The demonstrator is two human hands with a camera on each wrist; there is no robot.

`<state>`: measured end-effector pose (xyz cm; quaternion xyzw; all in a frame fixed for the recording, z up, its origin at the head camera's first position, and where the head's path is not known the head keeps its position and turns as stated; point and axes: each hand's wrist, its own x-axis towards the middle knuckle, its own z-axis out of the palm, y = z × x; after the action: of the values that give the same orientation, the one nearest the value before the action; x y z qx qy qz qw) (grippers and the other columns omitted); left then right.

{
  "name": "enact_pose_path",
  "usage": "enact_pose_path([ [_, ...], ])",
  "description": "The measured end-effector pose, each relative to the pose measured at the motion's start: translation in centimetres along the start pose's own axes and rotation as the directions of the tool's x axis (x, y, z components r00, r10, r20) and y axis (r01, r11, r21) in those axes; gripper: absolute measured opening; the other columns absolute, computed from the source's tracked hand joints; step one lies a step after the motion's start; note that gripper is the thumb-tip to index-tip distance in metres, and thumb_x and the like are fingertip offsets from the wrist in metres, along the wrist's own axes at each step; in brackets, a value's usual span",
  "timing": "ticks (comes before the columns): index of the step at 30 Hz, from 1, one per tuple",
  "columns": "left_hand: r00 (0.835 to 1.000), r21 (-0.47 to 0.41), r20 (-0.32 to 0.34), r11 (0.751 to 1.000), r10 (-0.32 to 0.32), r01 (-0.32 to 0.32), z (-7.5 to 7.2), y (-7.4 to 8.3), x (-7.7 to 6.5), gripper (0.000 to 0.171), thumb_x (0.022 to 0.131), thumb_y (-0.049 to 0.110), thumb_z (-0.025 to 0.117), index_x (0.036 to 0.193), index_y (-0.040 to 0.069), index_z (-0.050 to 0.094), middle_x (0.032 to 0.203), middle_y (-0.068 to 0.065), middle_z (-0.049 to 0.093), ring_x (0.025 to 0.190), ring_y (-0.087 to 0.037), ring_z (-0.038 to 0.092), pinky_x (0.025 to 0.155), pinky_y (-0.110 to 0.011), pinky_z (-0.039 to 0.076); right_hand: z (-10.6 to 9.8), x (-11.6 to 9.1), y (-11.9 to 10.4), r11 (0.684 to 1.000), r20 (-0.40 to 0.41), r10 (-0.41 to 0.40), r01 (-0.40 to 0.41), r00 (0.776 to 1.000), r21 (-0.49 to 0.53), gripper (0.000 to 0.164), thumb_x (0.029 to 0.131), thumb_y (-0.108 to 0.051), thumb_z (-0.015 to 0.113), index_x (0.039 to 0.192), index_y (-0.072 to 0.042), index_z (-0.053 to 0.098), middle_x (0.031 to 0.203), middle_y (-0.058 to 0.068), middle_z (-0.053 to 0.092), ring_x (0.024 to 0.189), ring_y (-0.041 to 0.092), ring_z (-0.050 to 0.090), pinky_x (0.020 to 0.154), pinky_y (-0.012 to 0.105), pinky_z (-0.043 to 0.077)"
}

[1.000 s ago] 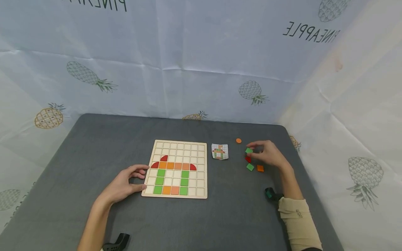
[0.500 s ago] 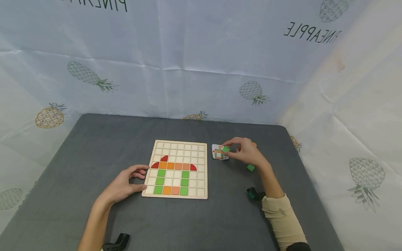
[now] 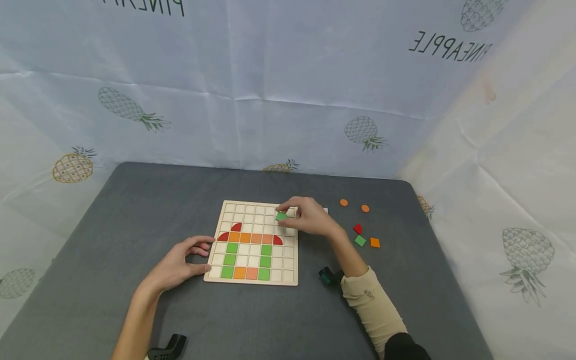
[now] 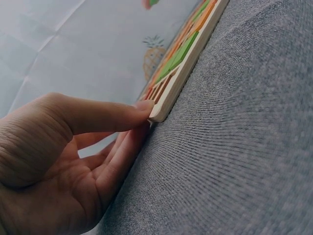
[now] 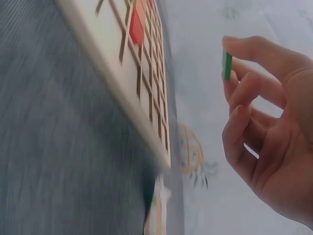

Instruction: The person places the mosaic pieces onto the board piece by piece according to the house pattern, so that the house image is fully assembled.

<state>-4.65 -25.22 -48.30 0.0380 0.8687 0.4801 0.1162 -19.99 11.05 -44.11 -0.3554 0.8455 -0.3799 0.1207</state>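
My right hand (image 3: pixel 308 216) pinches a green square tile (image 3: pixel 281 216) between thumb and finger, above the upper right of the wooden grid board (image 3: pixel 288 260). In the right wrist view the green tile (image 5: pixel 227 64) is seen edge-on, apart from the board. My left hand (image 3: pixel 182 262) touches the board's left edge with thumb and fingertips; up close, the thumb of the left hand (image 4: pixel 73 147) lies at the board's corner. Green, orange, salmon and red pieces fill several cells, forming a mushroom-like pattern with red quarter-rounds at its sides.
Right of the board lie two orange discs (image 3: pixel 344 202), a red quarter-round piece (image 3: pixel 357 229), a green square (image 3: pixel 360 240) and an orange square (image 3: pixel 375 242). A pattern card (image 5: pixel 156 210) lies beside the board, mostly hidden by my right hand in the head view.
My right hand has carried the green tile leftward from the loose pieces, past the pattern card, to over the board. The left hand and board have stayed put.
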Motion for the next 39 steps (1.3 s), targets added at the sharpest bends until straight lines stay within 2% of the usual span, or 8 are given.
enact_pose_path([
  [3,1.000,-0.001,0.002,1.000,0.009,-0.009,-0.1,0.0,-0.1,0.069,0.089,0.009,0.089,0.149,0.000,0.057,0.129,-0.016,0.064,0.113,-0.022,0.064,0.087,-0.024,0.054,0.9,1.2,-0.7,1.000,0.043,-0.006,0.007,0.999,-0.014,0.037,0.097,-0.022,0.083,0.129,-0.006,0.078,0.123,0.010,0.076,0.057,0.008,0.049,0.060,0.023,0.044],
  [6,1.000,-0.001,0.004,1.000,0.016,-0.016,-0.1,0.0,-0.1,0.070,0.089,0.009,0.089,0.150,-0.002,0.056,0.130,-0.017,0.064,0.113,-0.023,0.064,0.086,-0.025,0.054,1.8,2.5,-1.3,0.999,0.092,-0.014,0.018,0.996,-0.046,0.036,0.098,-0.025,0.083,0.130,-0.008,0.078,0.128,0.008,0.077,0.064,0.012,0.059,0.067,0.024,0.050],
  [10,1.000,-0.005,0.005,1.000,0.010,-0.010,-0.1,0.0,-0.1,0.070,0.089,0.009,0.089,0.150,-0.002,0.056,0.130,-0.017,0.064,0.113,-0.023,0.064,0.086,-0.024,0.054,3.1,4.2,-2.1,0.994,0.149,-0.008,0.024,0.989,-0.110,0.035,0.097,-0.029,0.083,0.128,-0.012,0.080,0.128,0.005,0.079,0.096,0.019,0.075,0.083,0.028,0.058],
  [14,1.000,-0.005,-0.001,1.000,-0.004,0.004,-0.1,0.1,-0.1,0.068,0.089,0.009,0.089,0.149,0.000,0.058,0.129,-0.016,0.064,0.112,-0.020,0.064,0.087,-0.022,0.054,4.5,5.5,-2.8,0.986,0.195,0.017,0.016,0.981,-0.165,0.033,0.097,-0.032,0.083,0.126,-0.016,0.081,0.125,0.000,0.081,0.117,0.019,0.074,0.094,0.034,0.060],
  [19,1.000,0.005,-0.007,1.000,0.011,-0.011,0.0,0.0,0.0,0.068,0.089,0.010,0.089,0.148,0.000,0.059,0.128,-0.016,0.065,0.111,-0.020,0.065,0.088,-0.022,0.054,5.9,6.3,-3.1,0.972,0.219,0.058,-0.005,0.974,-0.237,0.025,0.099,-0.035,0.082,0.120,-0.023,0.081,0.120,-0.006,0.080,0.111,0.014,0.072,0.092,0.033,0.058],
  [25,1.000,0.007,-0.008,1.000,0.018,-0.018,0.0,0.0,0.0,0.068,0.088,0.008,0.089,0.148,-0.002,0.058,0.128,-0.016,0.065,0.112,-0.023,0.064,0.086,-0.024,0.054,6.7,6.7,-3.2,0.957,0.189,0.076,-0.018,0.979,-0.290,0.015,0.099,-0.036,0.082,0.110,-0.026,0.082,0.118,-0.009,0.078,0.109,0.012,0.071,0.089,0.032,0.057],
  [33,1.000,0.012,-0.006,1.000,0.025,-0.025,0.0,-0.1,0.0,0.068,0.088,0.008,0.089,0.148,-0.002,0.058,0.128,-0.016,0.065,0.113,-0.023,0.064,0.086,-0.024,0.054,6.3,6.1,-3.3,0.971,0.204,0.073,-0.023,0.976,-0.238,0.018,0.100,-0.027,0.081,0.116,-0.018,0.084,0.131,0.001,0.075,0.132,0.021,0.067,0.111,0.044,0.056],
  [39,1.000,0.002,-0.007,1.000,0.023,-0.023,0.0,0.0,0.0,0.068,0.088,0.007,0.089,0.148,-0.001,0.059,0.127,-0.015,0.065,0.112,-0.022,0.064,0.087,-0.023,0.054,6.0,5.5,-2.9,0.979,0.219,0.048,-0.003,0.975,-0.204,0.020,0.102,-0.021,0.077,0.120,-0.016,0.083,0.135,0.005,0.075,0.132,0.024,0.068,0.112,0.044,0.055],
])
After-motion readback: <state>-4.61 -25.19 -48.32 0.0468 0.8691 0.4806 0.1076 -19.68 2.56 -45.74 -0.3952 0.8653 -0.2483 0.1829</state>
